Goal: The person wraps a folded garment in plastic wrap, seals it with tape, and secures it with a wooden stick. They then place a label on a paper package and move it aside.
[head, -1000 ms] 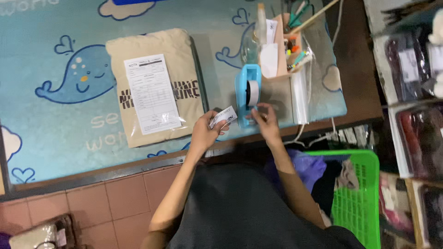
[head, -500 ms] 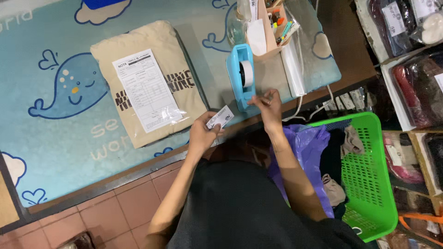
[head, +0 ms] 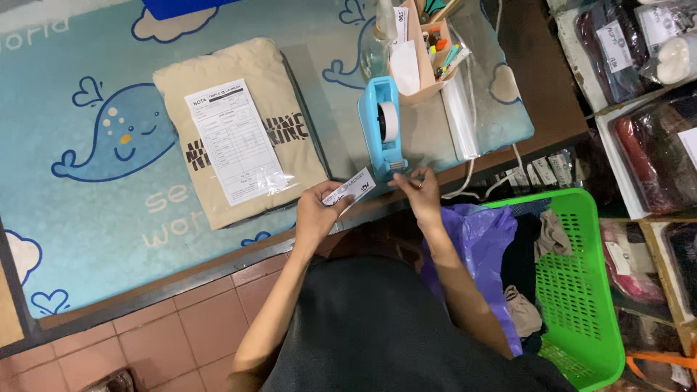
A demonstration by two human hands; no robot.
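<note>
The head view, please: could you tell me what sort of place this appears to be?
Probably a laundry shop's packing counter: a bagged garment with a receipt, a tape dispenser, and a green basket of clothes.

Open mat on surface (head: 87, 239) left of beige package (head: 239, 131). Tape dispenser (head: 383, 131) and organiser box (head: 421, 51) crowd right side; green basket (head: 581, 290) blocks below.

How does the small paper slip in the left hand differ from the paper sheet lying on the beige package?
The small slip is a narrow strip, far smaller than the paper sheet, which is a full form. The slip is pinched in the left hand at the table edge; the sheet lies flat on the beige package, untouched. The sheet has clear film at its lower end; the slip shows none. Both are white with dark print.
</note>
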